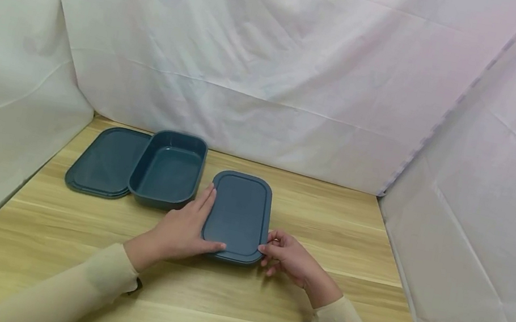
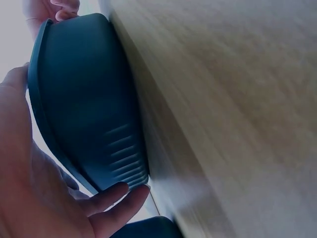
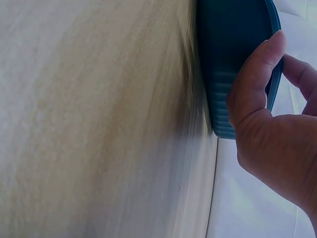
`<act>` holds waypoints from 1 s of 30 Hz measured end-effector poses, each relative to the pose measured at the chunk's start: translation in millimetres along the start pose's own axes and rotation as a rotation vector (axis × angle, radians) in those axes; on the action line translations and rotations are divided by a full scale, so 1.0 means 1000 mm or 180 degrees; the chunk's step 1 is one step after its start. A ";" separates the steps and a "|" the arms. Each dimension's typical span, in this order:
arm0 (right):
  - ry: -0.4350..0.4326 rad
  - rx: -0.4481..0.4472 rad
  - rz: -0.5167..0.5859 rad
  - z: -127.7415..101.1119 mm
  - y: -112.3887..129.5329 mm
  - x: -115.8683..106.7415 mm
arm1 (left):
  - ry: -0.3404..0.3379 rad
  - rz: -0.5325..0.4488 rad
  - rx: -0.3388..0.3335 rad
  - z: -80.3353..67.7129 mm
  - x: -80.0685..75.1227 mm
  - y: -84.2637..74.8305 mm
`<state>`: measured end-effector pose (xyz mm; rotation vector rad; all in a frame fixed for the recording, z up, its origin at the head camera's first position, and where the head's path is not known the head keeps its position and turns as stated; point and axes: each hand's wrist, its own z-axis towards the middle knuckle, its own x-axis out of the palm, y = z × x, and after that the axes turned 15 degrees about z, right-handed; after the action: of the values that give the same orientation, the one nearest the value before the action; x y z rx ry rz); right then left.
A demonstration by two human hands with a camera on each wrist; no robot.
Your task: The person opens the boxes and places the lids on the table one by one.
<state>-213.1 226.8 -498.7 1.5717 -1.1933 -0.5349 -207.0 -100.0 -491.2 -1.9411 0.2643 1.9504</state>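
Observation:
A dark blue rectangular food container (image 2: 84, 89) stands upright on the table with a matching lid (image 1: 238, 215) over its top. My left hand (image 1: 180, 231) rests against its near left corner. The fingers lie stretched along the left side, and the thumb touches the lid near the front edge. At the near right corner my right hand (image 1: 289, 259) pinches the lid's rim between thumb and bent fingers. The container's ribbed side (image 3: 223, 99) shows beneath that hand. The lid hides whatever is inside.
To the left stands a second dark blue container (image 1: 167, 174), without a lid and with nothing visible inside. Beside it a dark blue lid (image 1: 108, 160) lies flat on the wooden table (image 1: 210, 314). White cloth walls (image 1: 255, 57) enclose the back and sides.

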 end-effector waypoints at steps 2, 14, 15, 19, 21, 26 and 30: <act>-0.0002 0.0006 0.0014 0.000 0.000 0.000 | 0.0025 0.0042 -0.0002 0.000 0.002 0.000; 0.0072 0.0002 0.0004 0.000 0.002 0.001 | 0.0078 0.0203 -0.0020 0.002 0.004 -0.001; 0.0071 0.0008 -0.0002 0.000 0.002 0.000 | 0.0092 0.0223 -0.0016 0.002 0.003 -0.001; 0.0076 0.0034 -0.0034 0.000 0.003 -0.001 | 0.0111 0.0241 -0.0004 0.003 0.002 -0.001; 0.0034 0.0040 -0.0106 0.000 0.004 -0.002 | 0.0135 0.0262 -0.0007 0.004 0.002 -0.001; -0.0299 -0.0061 -0.0615 0.006 0.012 -0.003 | 0.0135 0.0234 0.0013 0.004 0.005 -0.001; -0.0617 -0.0223 -0.0931 0.017 0.026 -0.003 | 0.0114 0.0203 0.0018 0.005 0.005 -0.001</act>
<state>-239.3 222.2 -481.9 1.6727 -1.0783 -0.9277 -210.6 -96.6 -496.4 -1.9885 0.3452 1.9536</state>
